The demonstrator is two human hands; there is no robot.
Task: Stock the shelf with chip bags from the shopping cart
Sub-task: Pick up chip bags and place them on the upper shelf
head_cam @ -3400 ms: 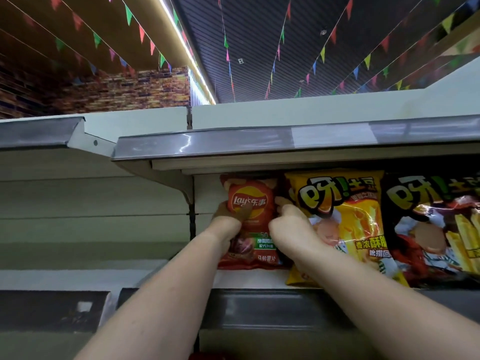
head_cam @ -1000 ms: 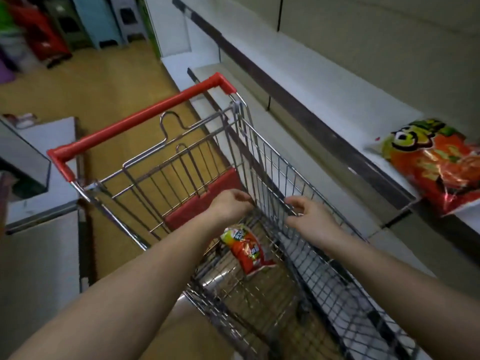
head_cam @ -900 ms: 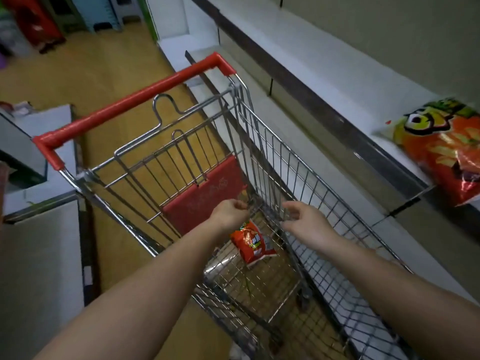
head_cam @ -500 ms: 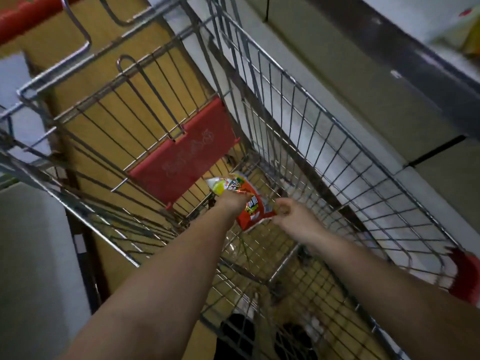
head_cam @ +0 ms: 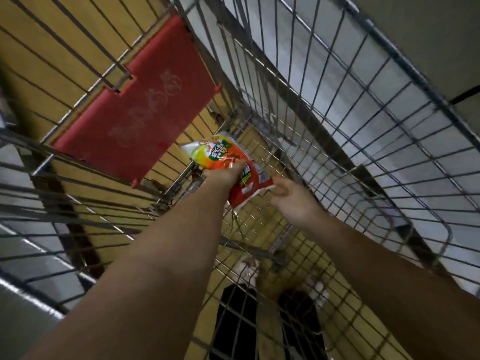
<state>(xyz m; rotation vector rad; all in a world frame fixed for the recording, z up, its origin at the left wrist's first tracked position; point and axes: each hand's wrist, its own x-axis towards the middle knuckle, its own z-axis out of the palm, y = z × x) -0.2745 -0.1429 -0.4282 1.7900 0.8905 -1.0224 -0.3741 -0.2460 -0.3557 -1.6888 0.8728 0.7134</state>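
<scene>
I look straight down into the wire shopping cart [head_cam: 337,131]. A small orange-red chip bag [head_cam: 226,159] with a yellow-green top is lifted off the cart's floor, and my left hand [head_cam: 224,175] is shut on its middle. My right hand [head_cam: 293,201] hovers just right of the bag's lower corner, fingers apart, at most brushing the corner. No other bag shows in the cart. The shelf is out of view.
A red plastic seat flap [head_cam: 135,110] hangs on the cart's rear wall at upper left. Wire walls close in on both sides. Below the cart's mesh floor are yellow wood flooring and my dark shoes [head_cam: 267,323]. A pale shelf base [head_cam: 428,29] runs along the right.
I turned from the shelf to the cart and leaned in. Both hands went down to the chip bag; my left hand closed on it and lifted it off the floor.
</scene>
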